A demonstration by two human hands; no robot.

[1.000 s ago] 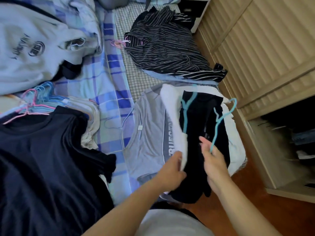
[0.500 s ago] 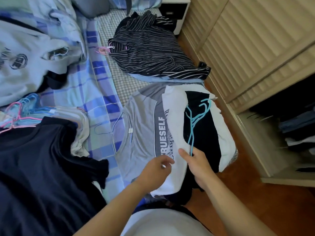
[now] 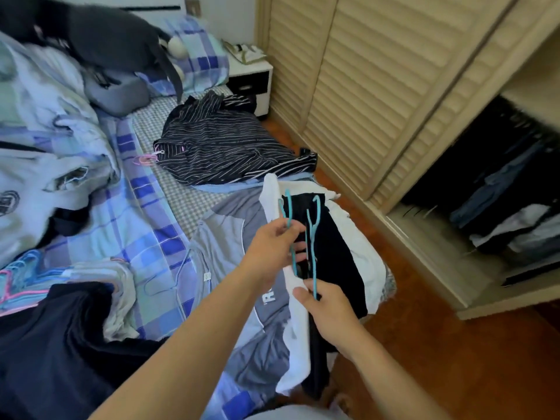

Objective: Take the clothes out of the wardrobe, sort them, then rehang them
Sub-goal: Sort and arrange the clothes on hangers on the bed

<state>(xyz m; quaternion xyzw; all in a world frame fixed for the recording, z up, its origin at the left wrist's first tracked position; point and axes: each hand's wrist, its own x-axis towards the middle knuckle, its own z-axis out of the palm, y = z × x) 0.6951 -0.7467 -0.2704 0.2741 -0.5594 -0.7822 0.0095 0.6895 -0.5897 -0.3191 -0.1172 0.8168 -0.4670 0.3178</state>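
Left hand (image 3: 274,245): fingers curled round one teal hanger (image 3: 288,219), raised above the clothes.
Right hand (image 3: 325,307): thumb and fingers pinch the lower end of a second teal hanger (image 3: 313,234).
Black garment (image 3: 336,253): lies on a white one (image 3: 368,253) at the bed's edge, beside a grey shirt (image 3: 224,247).
Striped shirt (image 3: 224,150): farther up the bed, with a pink hanger (image 3: 145,159).
Wardrobe (image 3: 378,86): to the right, open, dark clothes (image 3: 500,183) hanging inside.

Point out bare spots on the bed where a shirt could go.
Bare checked sheet shows between the striped shirt and the grey shirt. Bare plaid blanket runs between the pale hoodie and the grey shirt. The near left is crowded: hanger pile, dark shirt.
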